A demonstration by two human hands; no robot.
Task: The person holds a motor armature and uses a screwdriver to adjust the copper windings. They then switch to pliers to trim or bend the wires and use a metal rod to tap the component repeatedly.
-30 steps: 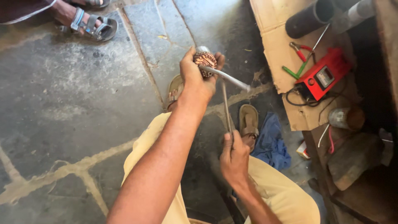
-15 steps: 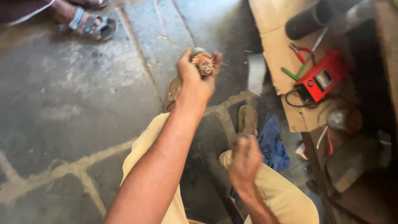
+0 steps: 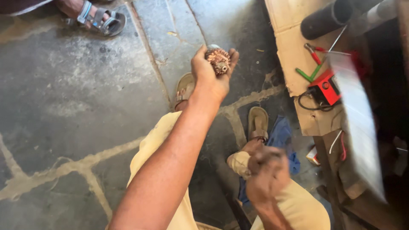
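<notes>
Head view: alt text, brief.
The left hand holds up a copper-wound motor armature over a stone floor. The blurred right hand is low by the knee; a red meter lies on cardboard.

Small copper-wound motor armature [image 3: 218, 60], gear end up, gripped, raised above floor.
</notes>
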